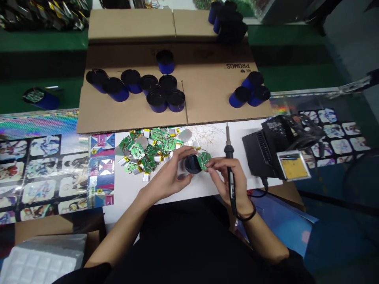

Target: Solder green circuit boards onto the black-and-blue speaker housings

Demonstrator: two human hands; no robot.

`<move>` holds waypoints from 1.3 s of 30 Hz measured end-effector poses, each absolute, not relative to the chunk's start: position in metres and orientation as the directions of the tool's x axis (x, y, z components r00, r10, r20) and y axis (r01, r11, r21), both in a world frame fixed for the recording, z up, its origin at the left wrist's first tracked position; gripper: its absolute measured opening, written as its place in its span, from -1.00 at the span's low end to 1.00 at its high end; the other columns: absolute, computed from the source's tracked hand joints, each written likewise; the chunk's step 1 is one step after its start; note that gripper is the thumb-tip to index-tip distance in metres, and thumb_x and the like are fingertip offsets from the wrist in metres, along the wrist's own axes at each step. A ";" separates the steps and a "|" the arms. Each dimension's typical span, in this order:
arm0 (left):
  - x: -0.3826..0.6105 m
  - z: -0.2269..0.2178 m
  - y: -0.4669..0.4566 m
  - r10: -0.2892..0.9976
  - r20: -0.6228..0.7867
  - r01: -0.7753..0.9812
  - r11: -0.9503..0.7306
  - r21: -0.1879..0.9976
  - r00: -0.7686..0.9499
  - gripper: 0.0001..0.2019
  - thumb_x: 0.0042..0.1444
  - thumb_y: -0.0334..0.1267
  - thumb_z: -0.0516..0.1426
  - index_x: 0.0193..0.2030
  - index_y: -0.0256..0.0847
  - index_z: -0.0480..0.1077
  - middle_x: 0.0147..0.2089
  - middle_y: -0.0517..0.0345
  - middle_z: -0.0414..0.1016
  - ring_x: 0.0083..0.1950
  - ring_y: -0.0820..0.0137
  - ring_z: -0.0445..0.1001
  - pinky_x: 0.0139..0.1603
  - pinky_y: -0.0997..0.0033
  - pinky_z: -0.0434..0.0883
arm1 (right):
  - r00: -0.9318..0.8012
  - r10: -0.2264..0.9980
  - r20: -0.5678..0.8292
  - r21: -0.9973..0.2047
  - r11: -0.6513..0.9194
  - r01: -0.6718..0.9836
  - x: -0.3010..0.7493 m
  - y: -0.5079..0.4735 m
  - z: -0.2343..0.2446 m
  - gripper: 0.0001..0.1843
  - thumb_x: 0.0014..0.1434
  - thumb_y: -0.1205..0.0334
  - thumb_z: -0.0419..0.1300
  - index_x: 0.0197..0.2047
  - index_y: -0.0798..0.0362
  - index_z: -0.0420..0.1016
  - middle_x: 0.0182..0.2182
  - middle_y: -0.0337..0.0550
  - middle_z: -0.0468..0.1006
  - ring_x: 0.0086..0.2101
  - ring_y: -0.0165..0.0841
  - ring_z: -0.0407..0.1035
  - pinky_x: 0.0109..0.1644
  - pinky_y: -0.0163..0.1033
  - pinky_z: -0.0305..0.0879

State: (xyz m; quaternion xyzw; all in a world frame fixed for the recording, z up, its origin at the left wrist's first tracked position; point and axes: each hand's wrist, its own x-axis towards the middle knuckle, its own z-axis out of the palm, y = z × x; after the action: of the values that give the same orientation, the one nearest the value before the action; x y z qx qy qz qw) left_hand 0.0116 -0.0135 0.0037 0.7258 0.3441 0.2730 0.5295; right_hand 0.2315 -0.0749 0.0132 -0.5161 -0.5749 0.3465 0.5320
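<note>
Clenching dark cyl. [192,163] in L hand [167,177], R hand [229,177] pinching PCB [204,159] + soldering iron [228,150].

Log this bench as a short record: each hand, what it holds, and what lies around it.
left hand: holds a dark cylinder
right hand: grips a soldering iron, fingers pinching a green circuit board beside the cylinder
white work surface: heap of circuit boards with small pouch batteries, thin wires
cardboard sheets: blue cylinders with black caps
right of hands: black soldering station
</note>
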 end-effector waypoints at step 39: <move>0.019 0.021 -0.029 0.925 0.061 0.207 -0.147 0.967 0.374 -0.94 0.39 -0.24 0.28 -0.12 -0.14 0.55 -0.24 0.18 0.57 -0.32 0.46 0.42 -0.33 0.45 0.33 | 0.147 0.984 0.100 -0.993 0.090 0.077 0.200 -0.062 0.019 -0.73 0.30 0.23 0.41 -0.09 -0.11 0.37 -0.26 -0.24 0.64 -0.26 -0.32 0.52 -0.14 -0.13 0.43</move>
State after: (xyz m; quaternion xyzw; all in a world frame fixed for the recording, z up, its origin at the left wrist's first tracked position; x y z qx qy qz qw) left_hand 0.0191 -0.0290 0.0212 0.6649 0.4256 0.3628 0.4951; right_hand 0.2004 -0.0619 0.0187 -0.5290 -0.5012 0.4187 0.5418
